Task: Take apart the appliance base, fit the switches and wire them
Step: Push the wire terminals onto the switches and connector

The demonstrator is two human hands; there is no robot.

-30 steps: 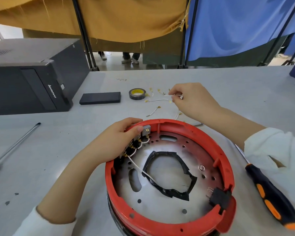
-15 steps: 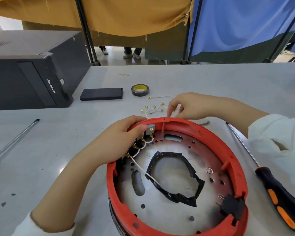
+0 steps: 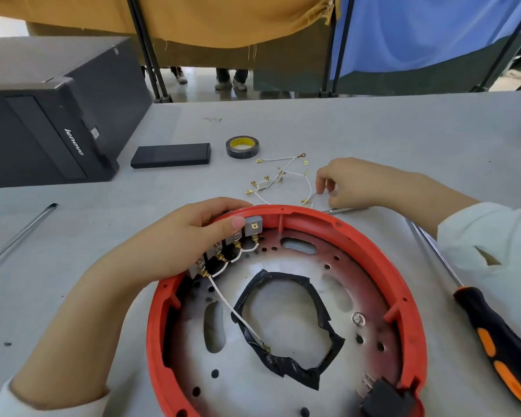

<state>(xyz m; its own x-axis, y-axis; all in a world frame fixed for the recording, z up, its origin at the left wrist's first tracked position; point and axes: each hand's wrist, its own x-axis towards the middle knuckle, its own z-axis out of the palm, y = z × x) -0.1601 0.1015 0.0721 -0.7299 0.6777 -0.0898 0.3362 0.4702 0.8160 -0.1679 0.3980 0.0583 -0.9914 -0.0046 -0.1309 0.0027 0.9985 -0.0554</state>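
The round appliance base lies upside down in front of me, with a red plastic rim (image 3: 373,245) around a metal plate (image 3: 283,395). A row of grey switches (image 3: 253,228) sits inside the rim's far left, linked by short white jumpers. One longer white wire (image 3: 232,311) runs from them to the black-taped centre hole (image 3: 283,365). My left hand (image 3: 175,245) grips the rim there, thumb against the switches. My right hand (image 3: 358,182) is behind the base and pinches the end of one of the loose white wires (image 3: 283,173) with brass terminals.
An orange-and-black screwdriver (image 3: 494,332) lies right of the base, and a long metal tool (image 3: 18,233) lies far left. A tape roll (image 3: 242,146), a flat black box (image 3: 170,155) and a computer case (image 3: 42,124) stand further back. A black connector (image 3: 385,395) sits on the rim's near right.
My right hand has drawn back from the far wire pile toward the base's rear edge, now pinching a wire end. My left hand has stayed on the rim and switches.
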